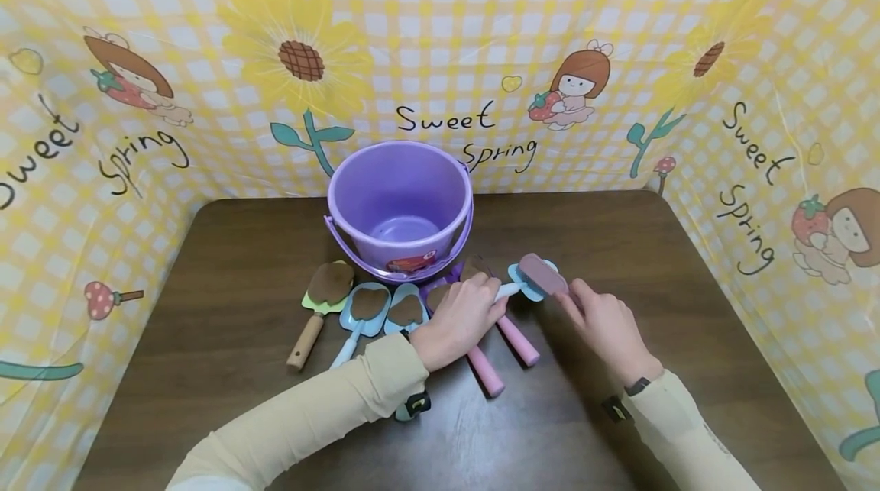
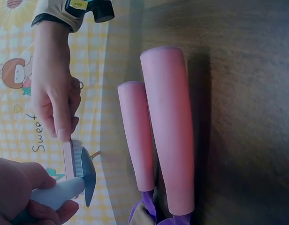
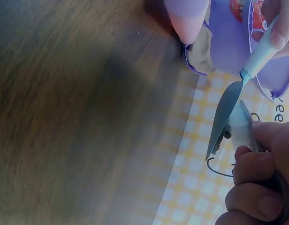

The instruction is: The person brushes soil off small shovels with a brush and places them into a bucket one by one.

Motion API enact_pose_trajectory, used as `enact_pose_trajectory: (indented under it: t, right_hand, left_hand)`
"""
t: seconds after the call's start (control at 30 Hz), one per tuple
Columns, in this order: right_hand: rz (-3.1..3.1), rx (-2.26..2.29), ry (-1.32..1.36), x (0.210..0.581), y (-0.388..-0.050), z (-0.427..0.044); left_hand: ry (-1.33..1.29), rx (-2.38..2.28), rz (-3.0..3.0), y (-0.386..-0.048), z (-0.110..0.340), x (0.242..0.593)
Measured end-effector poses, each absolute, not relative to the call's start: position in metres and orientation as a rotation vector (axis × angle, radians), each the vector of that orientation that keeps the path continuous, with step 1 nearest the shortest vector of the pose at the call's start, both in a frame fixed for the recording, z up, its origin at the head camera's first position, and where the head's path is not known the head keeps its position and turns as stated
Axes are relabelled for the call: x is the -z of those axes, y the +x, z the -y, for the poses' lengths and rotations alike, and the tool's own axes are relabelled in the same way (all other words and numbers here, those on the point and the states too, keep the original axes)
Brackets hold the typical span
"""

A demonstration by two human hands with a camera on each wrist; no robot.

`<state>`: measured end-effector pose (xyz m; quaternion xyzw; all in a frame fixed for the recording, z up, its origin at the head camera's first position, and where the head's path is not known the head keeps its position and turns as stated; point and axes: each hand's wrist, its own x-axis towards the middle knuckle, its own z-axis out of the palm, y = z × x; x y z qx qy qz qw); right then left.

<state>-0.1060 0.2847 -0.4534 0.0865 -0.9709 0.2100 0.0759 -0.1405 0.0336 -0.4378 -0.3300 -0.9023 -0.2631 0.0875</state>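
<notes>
I see the left hand [image 1: 457, 323] clasping the shovel [image 3: 226, 110] by its handle, the right hand [image 1: 612, 331] pinching the brush [image 1: 541, 275] against it, both tools right of the bucket [image 1: 402, 178], nearer me.

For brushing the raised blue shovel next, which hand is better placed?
Right hand, probably: it holds the brush, bristles toward the blue shovel, while the left hand grips that shovel's handle.

Bucket [image 1: 374, 253] blocks table's [image 1: 598, 235] mid back edge; brush [image 1: 541, 275] obstr. btwn it & R edge; room: back R corner, L edge.
</notes>
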Motion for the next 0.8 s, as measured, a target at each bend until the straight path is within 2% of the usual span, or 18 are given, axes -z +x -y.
enact_pose_trajectory:
  t: [0.8]
  right_hand:
    - [2.798, -0.578, 0.136, 0.451, -0.116, -0.294]
  left_hand:
    - [-0.981, 0.787, 2.692, -0.142, -0.033, 0.438]
